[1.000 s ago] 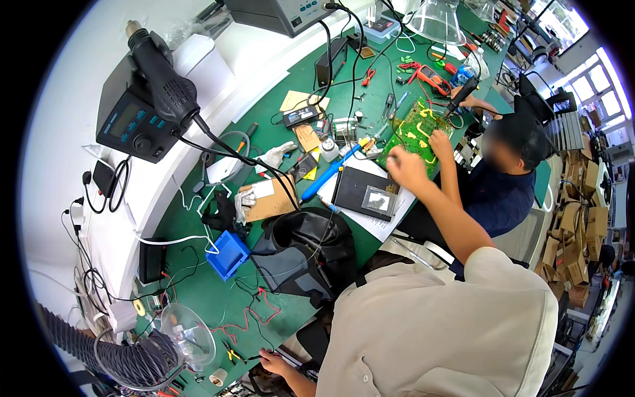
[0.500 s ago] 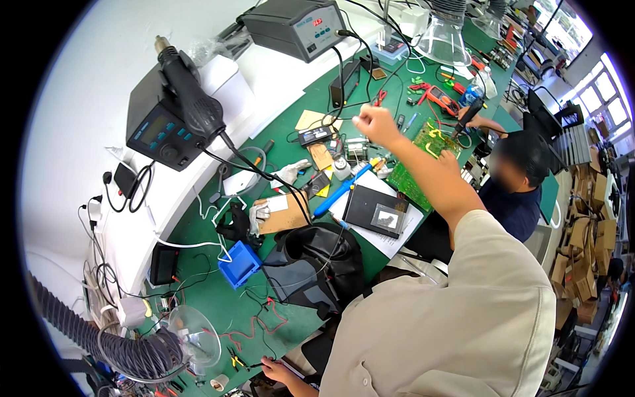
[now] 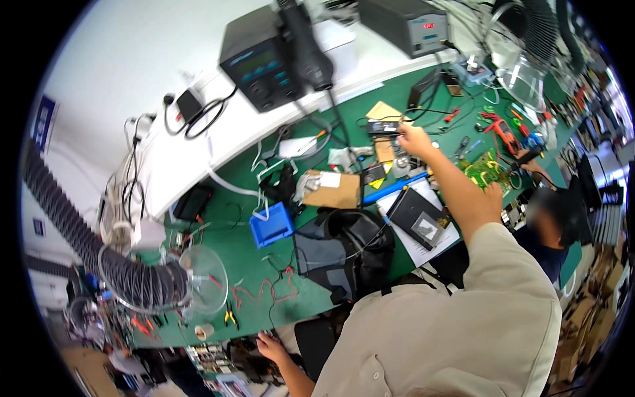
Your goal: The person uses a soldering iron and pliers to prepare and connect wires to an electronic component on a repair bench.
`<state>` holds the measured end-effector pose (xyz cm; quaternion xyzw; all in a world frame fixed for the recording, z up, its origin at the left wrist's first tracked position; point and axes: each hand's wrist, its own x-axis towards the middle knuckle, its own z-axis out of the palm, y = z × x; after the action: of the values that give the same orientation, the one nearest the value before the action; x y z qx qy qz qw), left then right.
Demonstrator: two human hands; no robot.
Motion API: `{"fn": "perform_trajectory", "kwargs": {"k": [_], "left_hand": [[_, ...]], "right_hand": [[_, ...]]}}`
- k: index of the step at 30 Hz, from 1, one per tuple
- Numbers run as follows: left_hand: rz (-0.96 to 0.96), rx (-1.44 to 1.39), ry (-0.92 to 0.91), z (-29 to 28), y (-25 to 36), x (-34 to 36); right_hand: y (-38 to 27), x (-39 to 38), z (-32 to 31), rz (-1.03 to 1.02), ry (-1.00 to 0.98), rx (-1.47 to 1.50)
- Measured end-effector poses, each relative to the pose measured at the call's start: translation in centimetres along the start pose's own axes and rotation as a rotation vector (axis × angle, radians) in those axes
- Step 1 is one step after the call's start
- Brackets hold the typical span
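Observation:
My right arm reaches across the bench, and my right hand (image 3: 415, 140) is closed, at the right end of a black labelled box like a power adapter (image 3: 382, 128). Whether the fingers grip the box or a cable beside it is hidden. The box lies between a yellowish sheet (image 3: 386, 111) and a piece of brown cardboard (image 3: 383, 149). Down at the bench's front edge, my left hand (image 3: 270, 346) has its fingers closed around the end of a thin black test lead (image 3: 272, 311). Yellow-handled pliers (image 3: 230, 316) lie to its left.
A black bag (image 3: 360, 245) and a blue tray (image 3: 272, 225) occupy the middle of the green bench. A fume hose with a clear hood (image 3: 204, 279) hangs at left. At right, a co-worker (image 3: 546, 221) works on a green circuit board (image 3: 486, 171). A hot-air station (image 3: 261, 66) stands on the shelf.
The view has swung, shifting the bench rightward in the picture. My right hand has come leftward over the bench to the black box. My left hand stays low by the front edge, with the lead.

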<state>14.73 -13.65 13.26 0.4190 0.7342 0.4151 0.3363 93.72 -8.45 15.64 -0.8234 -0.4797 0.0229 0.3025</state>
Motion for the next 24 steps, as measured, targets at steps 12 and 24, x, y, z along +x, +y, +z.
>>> {"fn": "perform_trajectory", "kwargs": {"k": [12,24], "left_hand": [[-0.017,0.172,-0.147,0.1,1.4,-1.4],[0.056,0.376,-0.385,-0.6,0.9,3.1]], "right_hand": [[-8.5,-13.1,-5.4,0.162,0.258,0.335],[-26.8,-14.2,-14.1,-0.118,0.596,0.759]]}}
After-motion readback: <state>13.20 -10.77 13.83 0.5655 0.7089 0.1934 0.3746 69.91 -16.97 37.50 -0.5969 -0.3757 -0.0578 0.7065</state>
